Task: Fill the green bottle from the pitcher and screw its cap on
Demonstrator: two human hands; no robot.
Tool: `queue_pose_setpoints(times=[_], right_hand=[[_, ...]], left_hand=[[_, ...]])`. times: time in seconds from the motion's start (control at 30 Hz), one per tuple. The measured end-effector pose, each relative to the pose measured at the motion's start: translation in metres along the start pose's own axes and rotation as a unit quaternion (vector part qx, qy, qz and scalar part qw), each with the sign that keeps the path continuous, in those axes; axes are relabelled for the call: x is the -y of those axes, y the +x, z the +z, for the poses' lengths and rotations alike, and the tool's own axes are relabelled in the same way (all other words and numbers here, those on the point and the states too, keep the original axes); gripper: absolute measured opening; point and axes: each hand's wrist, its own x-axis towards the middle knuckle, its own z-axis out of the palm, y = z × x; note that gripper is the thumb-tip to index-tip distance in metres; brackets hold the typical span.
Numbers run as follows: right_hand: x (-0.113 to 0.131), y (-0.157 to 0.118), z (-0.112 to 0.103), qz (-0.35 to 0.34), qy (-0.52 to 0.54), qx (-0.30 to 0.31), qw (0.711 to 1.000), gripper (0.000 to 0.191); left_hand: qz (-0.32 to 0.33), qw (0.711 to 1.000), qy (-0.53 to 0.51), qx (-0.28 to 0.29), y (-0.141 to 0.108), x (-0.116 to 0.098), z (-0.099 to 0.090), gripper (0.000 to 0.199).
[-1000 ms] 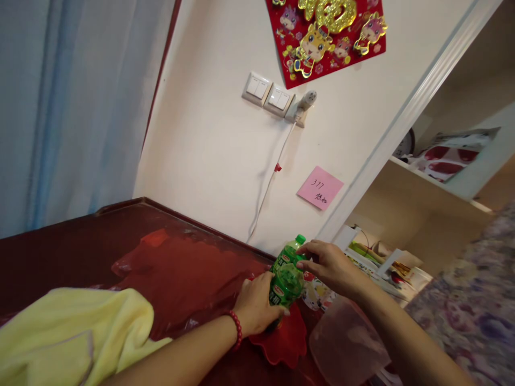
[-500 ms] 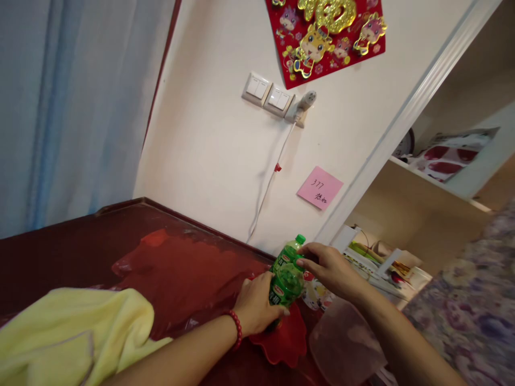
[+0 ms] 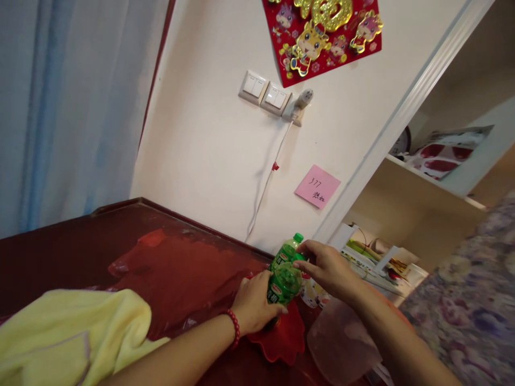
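Bottle (image 3: 284,290) likely squashes easily, so our left hand (image 3: 253,303) clasps it low, our right hand (image 3: 328,266) pinching the cap (image 3: 298,258) above.

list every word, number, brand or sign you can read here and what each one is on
"377": pink note on the wall; the handwritten characters below it are unclear.
Red hanging decoration: large gold character, cut off by the picture's top edge.
Front green bottle and rear green bottle: red logos and lettering, too small to read.
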Motion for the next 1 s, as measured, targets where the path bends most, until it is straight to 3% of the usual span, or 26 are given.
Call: queue_pose_setpoints(times=[0.4, 0.67, 1.0], right_hand=[[0.011, 0.006, -0.006, 0.006, -0.048, 0.031, 0.998, 0.015], [0.012, 0.005, -0.015, -0.047, -0.039, 0.056, 0.997, 0.033], [0.011, 0.014, -0.017, -0.043, -0.036, 0.060, 0.997, 0.026]], left_hand=[[-0.010, 1.000, -0.008, 0.005, -0.001, -0.003, -0.002, 0.048], [-0.010, 1.000, -0.010, 0.001, 0.002, 0.002, -0.001, 0.045], [0.000, 1.000, -0.008, 0.008, 0.009, 0.006, 0.003, 0.042]])
